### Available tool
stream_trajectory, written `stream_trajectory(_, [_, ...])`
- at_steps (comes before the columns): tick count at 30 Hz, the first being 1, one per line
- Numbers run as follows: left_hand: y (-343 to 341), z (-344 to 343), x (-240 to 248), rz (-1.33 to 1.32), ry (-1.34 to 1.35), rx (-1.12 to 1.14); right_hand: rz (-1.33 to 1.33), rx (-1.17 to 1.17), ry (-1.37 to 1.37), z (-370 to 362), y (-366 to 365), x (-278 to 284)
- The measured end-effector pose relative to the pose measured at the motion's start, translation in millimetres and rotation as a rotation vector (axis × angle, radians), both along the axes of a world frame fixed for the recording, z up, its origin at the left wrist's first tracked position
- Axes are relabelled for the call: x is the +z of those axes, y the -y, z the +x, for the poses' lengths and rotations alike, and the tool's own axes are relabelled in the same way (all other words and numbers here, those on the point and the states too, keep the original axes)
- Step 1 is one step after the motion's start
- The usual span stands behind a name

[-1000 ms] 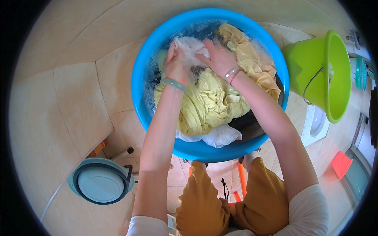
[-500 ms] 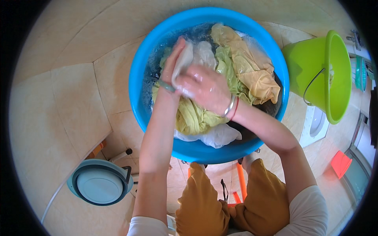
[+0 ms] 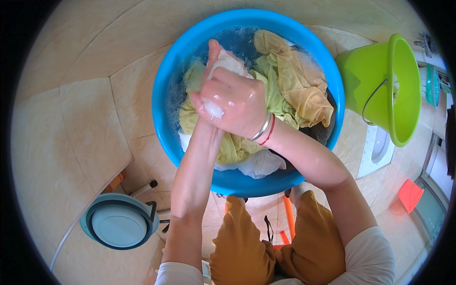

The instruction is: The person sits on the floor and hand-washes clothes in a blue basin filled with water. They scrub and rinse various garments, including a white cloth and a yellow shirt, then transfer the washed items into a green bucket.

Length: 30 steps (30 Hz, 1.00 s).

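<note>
Over a big blue basin (image 3: 164, 118) full of soapy water and wet clothes, my hands press together on a wet white cloth (image 3: 229, 62). My left hand (image 3: 212, 66) has the cloth against its palm; its upper part shows, and the rest is hidden behind the other hand. My right hand (image 3: 235, 97) is closed, wrapped across the left hand at the wrist, with white suds or cloth at its knuckles. Below lie a yellow-green garment (image 3: 232, 148), a pale orange garment (image 3: 304, 90), and a white piece (image 3: 261, 164).
A lime-green bucket (image 3: 365, 76) with a wire handle stands tilted against the basin's right side. Beyond it is a white squat toilet (image 3: 379, 147). A red dustpan-like piece (image 3: 410, 195) lies at far right. A folded grey-blue basin (image 3: 118, 227) is at lower left.
My right hand has moved left and up onto the left wrist, covering its green bangle. The white cloth is now squeezed between the hands. The view has shifted slightly.
</note>
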State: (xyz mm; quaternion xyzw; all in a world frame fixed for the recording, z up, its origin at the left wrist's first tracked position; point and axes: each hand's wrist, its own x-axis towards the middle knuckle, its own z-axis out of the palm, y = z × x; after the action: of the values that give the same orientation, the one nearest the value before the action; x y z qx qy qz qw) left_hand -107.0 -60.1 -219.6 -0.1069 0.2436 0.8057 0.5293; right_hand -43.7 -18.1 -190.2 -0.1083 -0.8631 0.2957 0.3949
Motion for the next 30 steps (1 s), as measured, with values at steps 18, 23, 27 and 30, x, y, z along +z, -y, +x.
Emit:
stream_trajectory(18, [8.3,-33.7,-64.2,-0.409,-0.376,0.141,-0.296,-0.134,0.749,-0.1,-73.2,-101.5])
stream_trajectory(23, [5.0,-33.2,-97.4,-0.448,-0.516,-0.010,-0.231,-0.087,0.866,2.3,-82.5,-177.4])
stream_trajectory(27, [4.5,-28.7,-97.8,-0.562,-0.429,0.049,-0.291,-0.164,0.678,-2.9,-71.0,-148.8])
stream_trajectory(30, [1.4,-27.4,-69.3,-0.422,-0.256,0.018,-0.149,-0.069,0.388,11.9,-62.4,-107.3])
